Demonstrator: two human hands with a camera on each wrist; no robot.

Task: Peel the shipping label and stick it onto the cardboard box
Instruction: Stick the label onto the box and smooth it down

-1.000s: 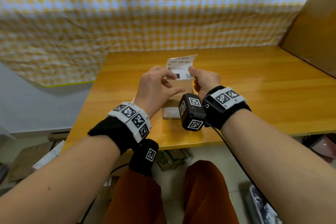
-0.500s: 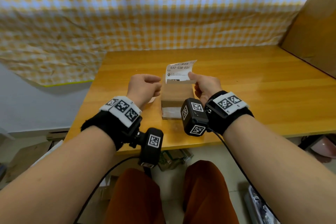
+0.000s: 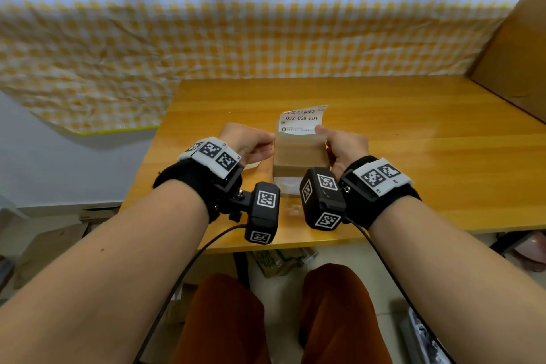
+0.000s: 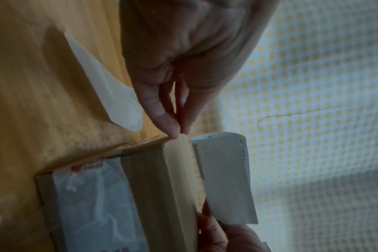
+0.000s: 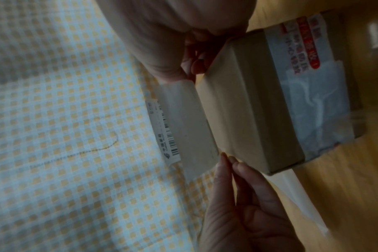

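Yellow-checked cloth (image 3: 266, 23) hangs behind the wooden table (image 3: 413, 133), and the cardboard box (image 3: 298, 156) sits near its front edge. Right hand (image 3: 345, 146) pinches the shipping label (image 3: 302, 121) above the box's far edge; left hand (image 3: 251, 142) has straight fingertips (image 4: 169, 129) touching the box corner, backing paper (image 4: 117, 95) lying beside it

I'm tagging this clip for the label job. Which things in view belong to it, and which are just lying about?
In the job:
shipping label, pinched by the right hand
cardboard box, on the table
left hand, fingertips at the box's left edge

Lying about:
peeled backing sheet, left of the box
checked cloth behind
big cardboard sheet, far right
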